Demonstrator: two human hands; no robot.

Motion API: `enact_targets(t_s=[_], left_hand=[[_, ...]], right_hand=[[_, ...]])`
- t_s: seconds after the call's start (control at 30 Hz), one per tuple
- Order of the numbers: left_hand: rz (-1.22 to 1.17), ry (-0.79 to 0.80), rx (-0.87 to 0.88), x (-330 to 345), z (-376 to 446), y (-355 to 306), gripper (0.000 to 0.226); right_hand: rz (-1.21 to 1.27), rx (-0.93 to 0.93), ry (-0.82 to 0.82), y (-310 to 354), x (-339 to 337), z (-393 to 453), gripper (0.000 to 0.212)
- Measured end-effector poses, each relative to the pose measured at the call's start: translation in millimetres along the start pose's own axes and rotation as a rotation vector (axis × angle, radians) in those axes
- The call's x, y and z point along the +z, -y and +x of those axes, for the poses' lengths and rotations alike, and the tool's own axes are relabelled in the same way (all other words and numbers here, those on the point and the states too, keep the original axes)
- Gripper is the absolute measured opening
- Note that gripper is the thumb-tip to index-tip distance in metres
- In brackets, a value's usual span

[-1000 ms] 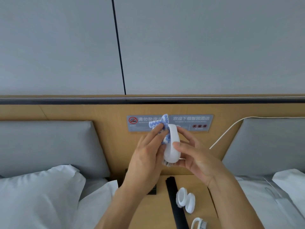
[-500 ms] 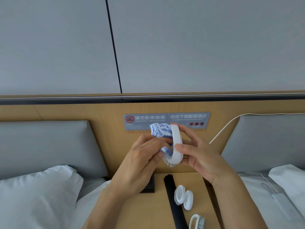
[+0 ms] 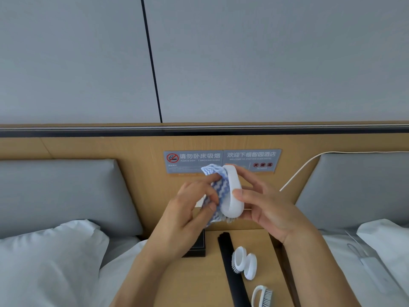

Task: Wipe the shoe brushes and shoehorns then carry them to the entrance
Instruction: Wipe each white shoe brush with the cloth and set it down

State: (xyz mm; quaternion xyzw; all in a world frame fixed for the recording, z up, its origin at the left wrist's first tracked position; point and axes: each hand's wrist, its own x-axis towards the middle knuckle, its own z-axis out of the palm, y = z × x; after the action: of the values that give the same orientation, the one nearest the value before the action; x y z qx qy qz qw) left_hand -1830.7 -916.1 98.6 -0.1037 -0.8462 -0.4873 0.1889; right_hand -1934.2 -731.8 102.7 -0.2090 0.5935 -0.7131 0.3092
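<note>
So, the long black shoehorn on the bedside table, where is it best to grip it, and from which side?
Probably from above, at the far end of the black shoehorn, pinching across its narrow width. It lies flat on the wooden table. Its left edge is free, while two white brushes lie close to its right side, so the end beyond them leaves more room for fingers.

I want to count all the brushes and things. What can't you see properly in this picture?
All in the head view:
- Held brush: bristles mostly hidden by the cloth and both hands, left, right.
- Black shoehorn: its lower end is cut off by the bottom edge.
- Brush at the bottom: cut off by the same edge.
- Dark box: partly behind the left hand.
- Sign's small print: too small to read.
</note>
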Motion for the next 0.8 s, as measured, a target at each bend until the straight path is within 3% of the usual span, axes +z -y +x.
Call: enact_targets(t_s=[0.17,0.4,0.53,0.63,0.8], left_hand=[[0.127,-0.035,0.084,-2,8,1,0.038],[0.125,0.019,0.169,-2,12,-9,0.036],[0.028,0.081,0.107,-1,5,-8,0.049],[-0.090,0.092,0.034,0,-1,-6,0.042],[-0.138,-0.126,-0.017,9,-6,-5,0.037]], right_hand=[[0.005,0.009,0.031,3,4,0,0.063],[-0.023,-0.019,-0.041,4,7,-1,0.057],[-0.004,-0.022,-0.082,5,7,-3,0.057],[-0.001,-0.016,-0.091,7,7,-3,0.068],[0.000,-0.023,-0.112,3,16,-2,0.070]])
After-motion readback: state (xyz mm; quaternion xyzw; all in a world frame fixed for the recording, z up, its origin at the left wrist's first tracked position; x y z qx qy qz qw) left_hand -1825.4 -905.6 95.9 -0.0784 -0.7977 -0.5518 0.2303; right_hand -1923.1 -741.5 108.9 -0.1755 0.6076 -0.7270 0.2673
